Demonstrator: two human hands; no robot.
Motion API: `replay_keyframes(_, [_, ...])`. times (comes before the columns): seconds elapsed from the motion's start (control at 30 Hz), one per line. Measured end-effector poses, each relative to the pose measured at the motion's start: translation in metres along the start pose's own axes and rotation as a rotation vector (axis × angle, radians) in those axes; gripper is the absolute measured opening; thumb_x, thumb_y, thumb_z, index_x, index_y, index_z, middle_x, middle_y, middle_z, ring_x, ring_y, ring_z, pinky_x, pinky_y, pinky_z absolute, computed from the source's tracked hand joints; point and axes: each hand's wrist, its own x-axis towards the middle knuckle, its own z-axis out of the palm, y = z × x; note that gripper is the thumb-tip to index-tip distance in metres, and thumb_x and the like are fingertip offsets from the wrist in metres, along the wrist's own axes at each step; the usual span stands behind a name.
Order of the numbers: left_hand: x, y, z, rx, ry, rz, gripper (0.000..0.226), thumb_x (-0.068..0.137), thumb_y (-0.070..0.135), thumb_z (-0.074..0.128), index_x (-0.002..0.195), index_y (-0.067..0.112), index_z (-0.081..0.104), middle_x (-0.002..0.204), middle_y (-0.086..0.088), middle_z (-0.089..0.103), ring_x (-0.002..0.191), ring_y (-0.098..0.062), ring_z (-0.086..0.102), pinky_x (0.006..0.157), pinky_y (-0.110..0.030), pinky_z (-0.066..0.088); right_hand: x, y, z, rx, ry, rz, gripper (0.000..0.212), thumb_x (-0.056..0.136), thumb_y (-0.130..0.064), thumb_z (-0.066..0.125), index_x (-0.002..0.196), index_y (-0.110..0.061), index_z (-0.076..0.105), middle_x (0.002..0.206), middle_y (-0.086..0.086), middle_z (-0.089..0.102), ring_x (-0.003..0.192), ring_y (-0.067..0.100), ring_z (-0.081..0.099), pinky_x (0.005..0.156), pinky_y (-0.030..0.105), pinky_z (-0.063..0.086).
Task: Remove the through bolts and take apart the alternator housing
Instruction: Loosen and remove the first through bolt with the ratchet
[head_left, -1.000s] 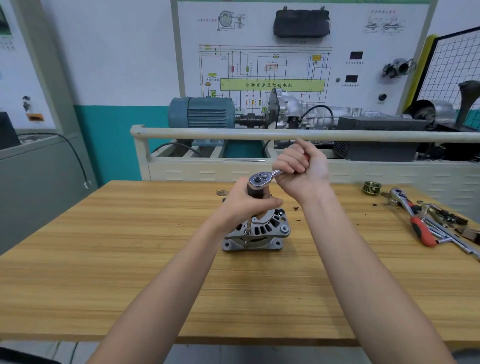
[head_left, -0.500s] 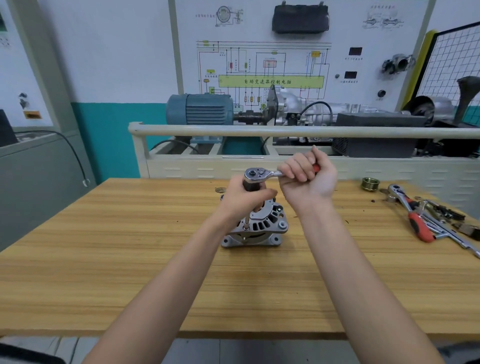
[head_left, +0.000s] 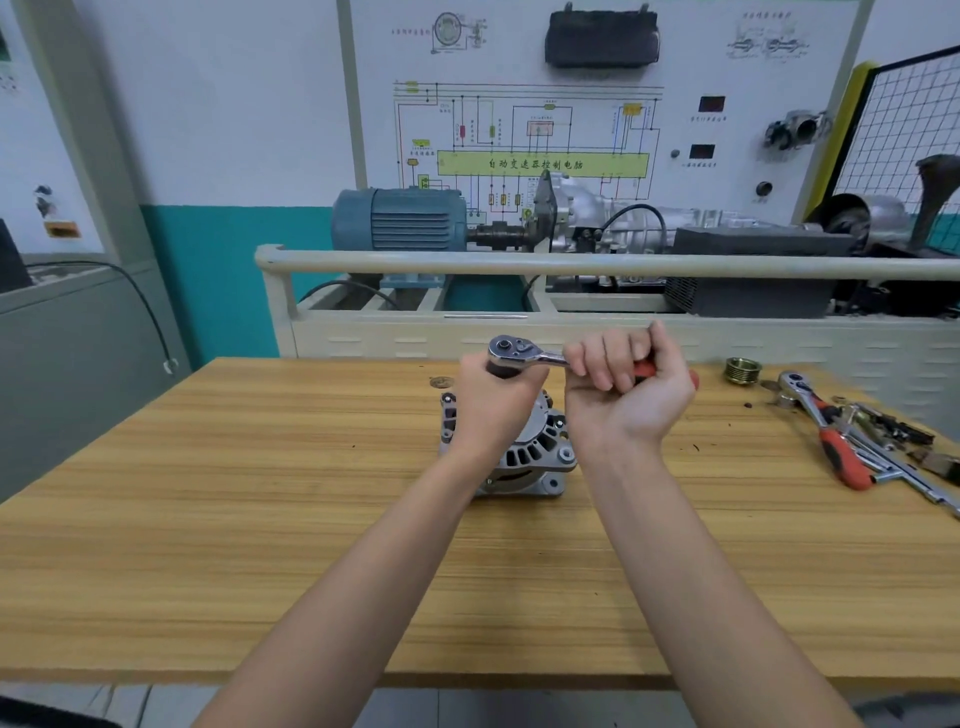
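Note:
A silver alternator (head_left: 535, 452) stands on the wooden workbench (head_left: 208, 519), near its middle. Above it is a ratchet wrench (head_left: 524, 353) with a chrome head and a red handle. My left hand (head_left: 493, 405) wraps around the dark socket and extension under the ratchet head, over the alternator's left side. My right hand (head_left: 623, 389) is closed around the red handle, which points to the right. The bolt under the socket is hidden by my left hand.
At the bench's right end lie a second red-handled ratchet (head_left: 826, 431), loose wrenches and small parts (head_left: 893, 441), and a brass-coloured pulley (head_left: 743, 370). A small washer (head_left: 441, 382) lies behind the alternator. A railed training rig with a blue motor (head_left: 400, 218) stands behind the bench.
My right hand has swung the ratchet handle clockwise, from pointing away and right to pointing straight right. My left hand stays on the socket. The alternator has not moved.

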Motion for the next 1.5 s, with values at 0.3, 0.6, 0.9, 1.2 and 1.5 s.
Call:
replay_keyframes(0.3, [0.009, 0.015, -0.029, 0.085, -0.576, -0.060, 0.040, 0.080, 0.002, 0.069, 0.050, 0.017, 0.047, 0.043, 0.002, 0.043, 0.042, -0.013, 0.038, 0.046, -0.020, 0.035, 0.051, -0.009, 0.007, 0.038, -0.007, 0.478, 0.047, 0.095, -0.017, 0.038, 0.047, -0.015, 0.037, 0.034, -0.007, 0.024, 0.027, 0.008, 0.022, 0.035, 0.018, 0.018])
replay_keyframes(0.6, [0.001, 0.001, -0.002, -0.010, 0.053, -0.030, 0.045, 0.076, -0.010, 0.059, 0.052, 0.020, 0.036, 0.040, 0.015, 0.036, 0.041, -0.004, 0.029, 0.041, -0.017, 0.027, 0.002, 0.001, 0.002, -0.004, 0.025, 0.045, 0.052, 0.098, -0.018, 0.034, 0.047, -0.017, 0.040, 0.038, -0.005, 0.024, 0.035, 0.011, 0.022, 0.040, 0.022, 0.030])
replay_keyframes(0.9, [0.010, 0.018, -0.034, 0.071, -0.615, -0.084, 0.035, 0.080, 0.008, 0.068, 0.053, 0.014, 0.047, 0.047, -0.005, 0.041, 0.048, -0.020, 0.036, 0.050, -0.031, 0.029, 0.051, -0.014, 0.009, -0.006, 0.010, 0.538, 0.035, 0.084, -0.013, 0.043, 0.051, -0.016, 0.036, 0.035, -0.007, 0.025, 0.029, 0.009, 0.023, 0.038, 0.018, 0.020])
replay_keyframes(1.2, [-0.001, 0.002, -0.003, -0.023, -0.007, -0.027, 0.047, 0.075, -0.011, 0.057, 0.048, 0.022, 0.037, 0.041, 0.015, 0.034, 0.040, -0.003, 0.027, 0.041, -0.017, 0.025, 0.012, -0.004, 0.000, 0.022, 0.066, 0.111, 0.049, 0.096, -0.017, 0.035, 0.047, -0.016, 0.039, 0.037, -0.005, 0.024, 0.033, 0.011, 0.022, 0.038, 0.019, 0.028])
replay_keyframes(1.5, [0.008, 0.011, -0.034, 0.063, -0.571, -0.053, 0.036, 0.076, 0.012, 0.072, 0.049, 0.018, 0.049, 0.045, 0.000, 0.045, 0.045, -0.018, 0.038, 0.050, -0.029, 0.033, 0.040, -0.017, 0.002, 0.022, 0.003, 0.460, 0.044, 0.092, -0.017, 0.038, 0.048, -0.016, 0.036, 0.035, -0.007, 0.024, 0.030, 0.009, 0.023, 0.039, 0.019, 0.022])
